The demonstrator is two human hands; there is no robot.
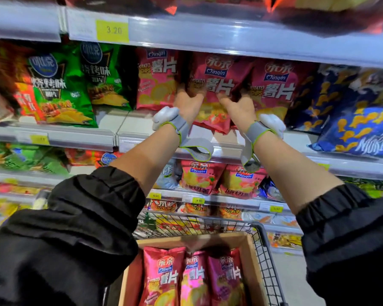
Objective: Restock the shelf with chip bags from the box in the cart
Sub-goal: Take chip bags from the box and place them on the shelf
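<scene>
A red Qinqin chip bag (217, 82) stands upright on the shelf (128, 125), between two more red bags of the same kind (157, 80) (276, 89). My left hand (187, 102) grips its left edge and my right hand (241, 107) grips its right edge. Both arms reach up and forward, with grey straps and white devices on the wrists. Below, a cardboard box (251, 255) in the wire cart (263, 246) holds three red and pink chip bags (164, 277) standing side by side.
Green chip bags (60, 89) fill the shelf to the left, blue bags (352, 120) to the right. A higher shelf edge carries a yellow 3.20 price tag (112, 30). Lower shelves hold more red bags (200, 176). A bare shelf patch lies beside the left red bag.
</scene>
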